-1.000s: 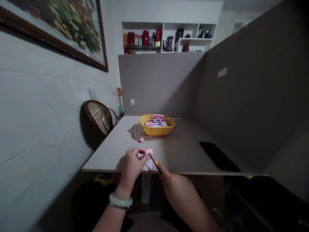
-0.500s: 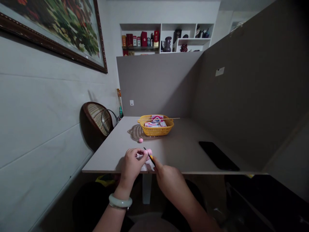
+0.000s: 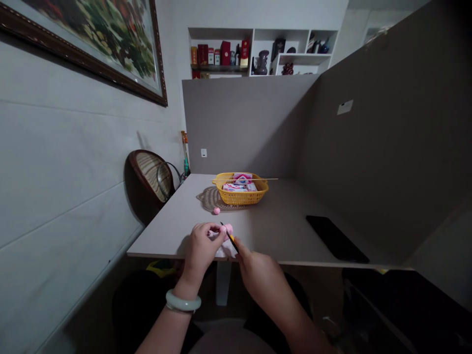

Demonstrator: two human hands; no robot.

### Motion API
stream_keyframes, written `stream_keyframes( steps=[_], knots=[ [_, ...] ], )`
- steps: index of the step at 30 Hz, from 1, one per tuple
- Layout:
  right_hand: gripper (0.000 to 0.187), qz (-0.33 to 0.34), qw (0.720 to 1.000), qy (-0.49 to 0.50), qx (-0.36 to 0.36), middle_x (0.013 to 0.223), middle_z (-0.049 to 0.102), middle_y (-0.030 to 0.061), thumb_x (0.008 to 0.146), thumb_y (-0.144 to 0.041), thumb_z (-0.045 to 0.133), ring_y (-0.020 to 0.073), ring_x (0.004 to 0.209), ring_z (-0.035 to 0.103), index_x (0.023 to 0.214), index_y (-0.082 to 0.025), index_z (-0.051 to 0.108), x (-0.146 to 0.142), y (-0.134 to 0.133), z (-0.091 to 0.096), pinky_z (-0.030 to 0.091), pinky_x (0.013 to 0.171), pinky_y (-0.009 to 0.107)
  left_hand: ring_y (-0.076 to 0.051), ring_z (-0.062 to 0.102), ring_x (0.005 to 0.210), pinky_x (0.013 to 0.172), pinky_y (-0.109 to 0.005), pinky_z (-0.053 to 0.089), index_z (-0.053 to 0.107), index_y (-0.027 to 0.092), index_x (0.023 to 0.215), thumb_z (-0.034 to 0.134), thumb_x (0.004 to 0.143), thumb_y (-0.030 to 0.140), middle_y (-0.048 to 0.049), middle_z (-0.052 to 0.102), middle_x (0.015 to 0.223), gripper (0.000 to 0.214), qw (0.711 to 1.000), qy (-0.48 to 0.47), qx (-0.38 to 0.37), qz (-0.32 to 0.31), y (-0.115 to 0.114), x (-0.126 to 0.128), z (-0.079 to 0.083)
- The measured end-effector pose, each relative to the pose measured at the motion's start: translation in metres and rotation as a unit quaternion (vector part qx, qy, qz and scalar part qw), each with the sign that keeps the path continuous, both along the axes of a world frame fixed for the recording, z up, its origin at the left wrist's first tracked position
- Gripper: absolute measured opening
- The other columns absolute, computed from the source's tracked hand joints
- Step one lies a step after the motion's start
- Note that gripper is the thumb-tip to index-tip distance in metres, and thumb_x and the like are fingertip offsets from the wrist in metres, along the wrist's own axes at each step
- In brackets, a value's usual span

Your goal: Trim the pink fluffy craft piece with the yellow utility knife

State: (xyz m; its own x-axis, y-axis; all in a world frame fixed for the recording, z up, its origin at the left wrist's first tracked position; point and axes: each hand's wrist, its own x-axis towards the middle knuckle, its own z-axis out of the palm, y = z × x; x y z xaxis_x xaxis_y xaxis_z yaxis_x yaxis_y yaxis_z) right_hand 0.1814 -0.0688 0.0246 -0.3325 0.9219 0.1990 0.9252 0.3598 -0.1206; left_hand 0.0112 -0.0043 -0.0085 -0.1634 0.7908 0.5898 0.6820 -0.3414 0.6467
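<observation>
My left hand (image 3: 202, 247), with a pale green bangle on the wrist, pinches a small pink lump (image 3: 227, 229) near the front edge of the grey table (image 3: 280, 226). Under the lump lies a white wrapper or tissue. My right hand (image 3: 258, 269) grips a thin dark tool with a yellow band (image 3: 229, 236), whose tip touches the pink lump. A second, smaller pink ball (image 3: 217, 210) lies on the table farther back.
A yellow basket (image 3: 240, 195) with packets and a wooden stick across its rim sits on a woven mat at the back. A black phone (image 3: 336, 239) lies to the right. Grey partitions wall the table behind and right; a round chair back stands left.
My right hand has moved forward toward the left hand, bringing the tool's tip from beside the pink lump onto it. The left hand has stayed in place.
</observation>
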Motion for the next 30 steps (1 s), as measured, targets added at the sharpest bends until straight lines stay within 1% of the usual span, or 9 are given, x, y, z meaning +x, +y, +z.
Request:
stream_keyframes(
  steps=[3, 5, 9, 11, 14, 17, 23, 28, 30],
  knots=[
    [0.047, 0.003, 1.000, -0.002, -0.009, 0.084, 0.078, 0.0077, 0.097, -0.016, 0.042, 0.0207, 0.071, 0.074, 0.143, -0.021, 0.048, 0.010, -0.011, 0.000, 0.041, 0.053, 0.023, -0.018, 0.064, 0.081, 0.073, -0.029, 0.048, 0.071, 0.021, 0.082, 0.067, 0.081, 0.034, -0.0038, 0.071, 0.085, 0.013, 1.000, -0.002, 0.001, -0.006, 0.001, -0.001, -0.003],
    [0.047, 0.001, 1.000, -0.006, -0.008, 0.085, 0.078, 0.0080, 0.097, -0.016, 0.043, 0.0214, 0.071, 0.074, 0.144, -0.021, 0.048, 0.012, -0.014, 0.001, 0.042, 0.053, 0.024, -0.018, 0.064, 0.080, 0.073, -0.029, 0.048, 0.071, 0.021, 0.082, 0.067, 0.080, 0.035, -0.0036, 0.072, 0.084, 0.014, 1.000, -0.006, 0.002, -0.004, 0.002, 0.000, -0.003],
    [0.049, -0.013, 1.000, -0.010, -0.005, 0.084, 0.078, 0.0090, 0.097, -0.014, 0.041, 0.0204, 0.070, 0.074, 0.145, -0.020, 0.045, 0.000, -0.002, 0.002, 0.040, 0.052, 0.022, -0.019, 0.065, 0.081, 0.073, -0.029, 0.048, 0.071, 0.021, 0.081, 0.067, 0.081, 0.036, -0.0044, 0.072, 0.084, 0.016, 1.000, -0.017, -0.015, -0.007, 0.000, 0.001, 0.000],
    [0.050, -0.010, 1.000, -0.005, -0.008, 0.084, 0.078, 0.0091, 0.097, -0.015, 0.041, 0.0197, 0.071, 0.074, 0.146, -0.020, 0.044, -0.002, 0.001, 0.002, 0.040, 0.052, 0.021, -0.019, 0.065, 0.082, 0.073, -0.029, 0.049, 0.072, 0.021, 0.082, 0.066, 0.081, 0.037, -0.0049, 0.072, 0.085, 0.017, 0.999, -0.021, -0.025, -0.012, -0.001, 0.001, 0.001],
    [0.049, 0.004, 1.000, 0.002, -0.018, 0.087, 0.078, 0.0093, 0.097, -0.014, 0.041, 0.0203, 0.073, 0.074, 0.145, -0.021, 0.045, 0.008, -0.008, -0.001, 0.041, 0.054, 0.022, -0.019, 0.065, 0.082, 0.073, -0.029, 0.049, 0.072, 0.021, 0.083, 0.067, 0.081, 0.036, -0.0048, 0.072, 0.085, 0.016, 0.999, -0.021, -0.026, -0.016, -0.002, 0.000, 0.001],
    [0.048, 0.004, 1.000, -0.004, -0.023, 0.088, 0.078, 0.0101, 0.096, -0.015, 0.041, 0.0212, 0.073, 0.074, 0.144, -0.019, 0.048, 0.015, -0.016, -0.001, 0.042, 0.055, 0.023, -0.018, 0.065, 0.082, 0.073, -0.028, 0.048, 0.072, 0.021, 0.082, 0.067, 0.080, 0.034, -0.0042, 0.072, 0.085, 0.013, 1.000, -0.015, -0.019, -0.014, -0.001, 0.000, -0.001],
    [0.055, -0.006, 1.000, -0.015, -0.012, 0.085, 0.077, 0.0096, 0.095, -0.010, 0.039, 0.0208, 0.069, 0.073, 0.150, -0.018, 0.038, -0.002, 0.000, 0.001, 0.039, 0.051, 0.024, -0.018, 0.065, 0.080, 0.072, -0.028, 0.048, 0.072, 0.022, 0.081, 0.067, 0.080, 0.036, -0.0034, 0.072, 0.083, 0.015, 0.999, -0.022, -0.029, -0.008, 0.001, 0.000, 0.000],
    [0.051, 0.005, 1.000, -0.024, -0.015, 0.082, 0.077, 0.0077, 0.096, -0.014, 0.042, 0.0213, 0.067, 0.073, 0.147, -0.019, 0.043, 0.012, -0.015, 0.001, 0.040, 0.051, 0.025, -0.018, 0.065, 0.083, 0.075, -0.029, 0.048, 0.072, 0.021, 0.082, 0.067, 0.080, 0.033, -0.0040, 0.072, 0.084, 0.013, 1.000, -0.014, -0.022, -0.003, -0.002, 0.001, 0.003],
    [0.050, 0.001, 0.999, -0.028, -0.017, 0.081, 0.077, 0.0080, 0.096, -0.014, 0.041, 0.0214, 0.067, 0.073, 0.146, -0.018, 0.044, 0.011, -0.016, 0.002, 0.040, 0.051, 0.025, -0.019, 0.065, 0.083, 0.075, -0.029, 0.048, 0.072, 0.020, 0.082, 0.066, 0.081, 0.033, -0.0044, 0.072, 0.084, 0.014, 1.000, -0.009, -0.018, -0.002, -0.003, 0.002, 0.004]
  ],
)
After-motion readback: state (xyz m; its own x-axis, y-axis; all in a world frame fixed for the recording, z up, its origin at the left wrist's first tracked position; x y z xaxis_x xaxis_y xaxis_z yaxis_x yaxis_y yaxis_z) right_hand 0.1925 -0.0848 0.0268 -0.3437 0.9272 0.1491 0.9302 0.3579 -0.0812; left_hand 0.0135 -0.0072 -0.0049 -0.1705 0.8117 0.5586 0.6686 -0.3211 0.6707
